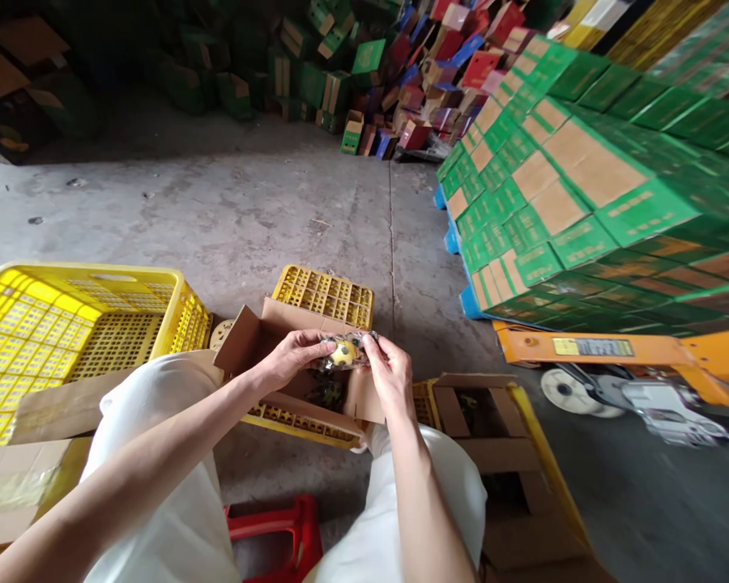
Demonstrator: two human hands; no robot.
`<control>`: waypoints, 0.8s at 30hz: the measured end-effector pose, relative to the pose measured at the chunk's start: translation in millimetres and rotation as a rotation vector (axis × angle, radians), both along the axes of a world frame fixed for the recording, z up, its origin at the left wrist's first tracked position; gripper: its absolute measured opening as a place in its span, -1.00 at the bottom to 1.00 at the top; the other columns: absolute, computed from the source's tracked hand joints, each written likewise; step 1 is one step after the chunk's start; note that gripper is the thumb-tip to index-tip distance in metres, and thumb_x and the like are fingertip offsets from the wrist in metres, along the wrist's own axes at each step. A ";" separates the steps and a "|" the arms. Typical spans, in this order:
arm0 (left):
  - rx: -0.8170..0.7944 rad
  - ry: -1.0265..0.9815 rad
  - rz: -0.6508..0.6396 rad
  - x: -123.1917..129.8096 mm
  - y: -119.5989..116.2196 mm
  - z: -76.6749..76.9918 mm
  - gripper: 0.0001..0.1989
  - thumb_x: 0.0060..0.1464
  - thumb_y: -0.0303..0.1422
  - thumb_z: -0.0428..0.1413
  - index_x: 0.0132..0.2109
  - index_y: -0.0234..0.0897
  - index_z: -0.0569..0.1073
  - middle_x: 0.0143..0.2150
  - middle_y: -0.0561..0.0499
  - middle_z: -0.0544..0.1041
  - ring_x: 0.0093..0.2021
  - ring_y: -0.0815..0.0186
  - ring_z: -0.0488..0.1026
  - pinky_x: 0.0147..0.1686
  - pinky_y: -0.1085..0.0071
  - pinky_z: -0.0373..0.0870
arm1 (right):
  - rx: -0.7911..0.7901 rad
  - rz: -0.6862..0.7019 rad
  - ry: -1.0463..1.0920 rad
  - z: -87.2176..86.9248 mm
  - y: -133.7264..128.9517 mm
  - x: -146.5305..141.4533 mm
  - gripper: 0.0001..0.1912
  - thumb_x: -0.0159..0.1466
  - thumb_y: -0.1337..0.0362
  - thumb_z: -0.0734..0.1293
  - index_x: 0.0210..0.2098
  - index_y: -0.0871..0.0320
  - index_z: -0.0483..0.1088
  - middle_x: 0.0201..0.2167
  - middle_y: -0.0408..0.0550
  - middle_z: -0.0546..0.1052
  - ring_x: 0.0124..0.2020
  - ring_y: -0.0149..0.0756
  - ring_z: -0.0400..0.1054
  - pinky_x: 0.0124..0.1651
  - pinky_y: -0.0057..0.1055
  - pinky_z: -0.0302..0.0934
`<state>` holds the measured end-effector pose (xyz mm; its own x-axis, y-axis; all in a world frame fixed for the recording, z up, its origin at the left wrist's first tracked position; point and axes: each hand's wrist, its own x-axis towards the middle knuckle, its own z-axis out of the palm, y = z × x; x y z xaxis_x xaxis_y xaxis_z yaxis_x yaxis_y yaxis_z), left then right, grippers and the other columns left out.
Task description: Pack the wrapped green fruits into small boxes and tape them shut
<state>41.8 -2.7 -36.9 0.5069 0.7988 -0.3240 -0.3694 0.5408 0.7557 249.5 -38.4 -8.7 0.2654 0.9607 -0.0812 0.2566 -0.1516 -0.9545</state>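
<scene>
Between my two hands is a small clear plastic packet (343,353) with a yellow, dark-spotted thing inside; its exact kind does not show. My left hand (296,356) pinches the packet's left end, and my right hand (390,366) pinches its right end. Right below them stands an opened cardboard box (252,348), its flaps spread. Several dark, shiny wrapped items (326,393) lie in its bottom, partly hidden by my hands. The box rests on an upturned yellow crate (325,293).
A large yellow crate (179,312) stands at left, above a taped carton (12,486). More open cartons (510,453) are at right. Beyond are an orange pallet jack (589,346) and stacked green boxes (559,194) on a blue pallet (471,304). A red stool (307,526) is below me.
</scene>
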 end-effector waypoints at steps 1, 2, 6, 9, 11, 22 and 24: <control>-0.002 -0.001 0.012 0.0 0.7 -1.6 -0.51 -0.06 -0.11 0.58 -0.08 -0.34 0.74 -0.19 -0.09 0.74 -0.27 0.29 0.63 -0.19 0.42 0.53 | 0.001 -0.001 0.009 0.5 0.3 -0.3 -0.38 0.27 -0.34 0.44 -0.29 0.16 0.64 -0.43 -0.05 0.64 -0.50 -0.22 0.49 -0.50 -0.37 0.48; -0.003 -0.003 0.024 0.0 1.3 -3.0 -0.55 -0.07 -0.11 0.58 -0.15 -0.34 0.74 -0.24 -0.07 0.72 -0.31 0.32 0.61 -0.22 0.44 0.52 | 0.006 0.004 0.013 1.3 0.6 -0.5 -0.39 0.27 -0.33 0.44 -0.30 0.15 0.63 -0.43 -0.06 0.64 -0.49 -0.22 0.49 -0.49 -0.37 0.48; 0.002 0.007 0.069 0.1 3.3 -7.2 -0.60 -0.08 -0.12 0.58 -0.29 -0.35 0.71 -0.34 -0.03 0.68 -0.39 0.37 0.56 -0.32 0.49 0.47 | 0.027 0.043 0.005 4.8 1.4 -1.6 -0.43 0.28 -0.29 0.46 -0.29 0.14 0.63 -0.35 -0.01 0.68 -0.34 -0.14 0.57 -0.38 -0.35 0.52; 0.011 0.018 0.086 0.2 3.9 -8.8 -0.60 -0.07 -0.12 0.58 -0.27 -0.35 0.72 -0.34 -0.05 0.68 -0.40 0.35 0.57 -0.35 0.48 0.47 | 0.021 0.034 0.018 5.9 1.2 -2.3 -0.44 0.26 -0.28 0.47 -0.28 0.14 0.64 -0.33 0.01 0.70 -0.30 -0.10 0.60 -0.34 -0.31 0.54; 0.013 0.020 0.088 0.1 4.1 -9.3 -0.60 -0.07 -0.12 0.58 -0.25 -0.35 0.73 -0.34 -0.06 0.69 -0.40 0.35 0.57 -0.35 0.48 0.48 | 0.019 0.034 0.023 6.2 0.7 -2.4 -0.45 0.27 -0.27 0.47 -0.29 0.14 0.64 -0.32 0.01 0.71 -0.29 -0.08 0.61 -0.33 -0.30 0.55; -0.017 0.008 0.106 1.1 3.1 -7.6 -0.60 -0.07 -0.12 0.58 -0.26 -0.36 0.73 -0.30 -0.06 0.71 -0.37 0.35 0.61 -0.33 0.50 0.51 | 0.035 0.038 0.008 3.1 0.2 0.0 -0.47 0.28 -0.25 0.47 -0.33 0.14 0.62 -0.40 -0.02 0.67 -0.35 -0.11 0.57 -0.35 -0.30 0.54; -0.025 -0.009 0.117 1.5 2.6 -6.1 -0.61 -0.06 -0.12 0.58 -0.28 -0.35 0.72 -0.30 -0.05 0.71 -0.36 0.35 0.61 -0.30 0.50 0.53 | 0.042 0.050 0.005 3.2 0.2 -0.1 -0.46 0.29 -0.26 0.46 -0.29 0.14 0.64 -0.39 -0.02 0.68 -0.34 -0.10 0.59 -0.36 -0.31 0.54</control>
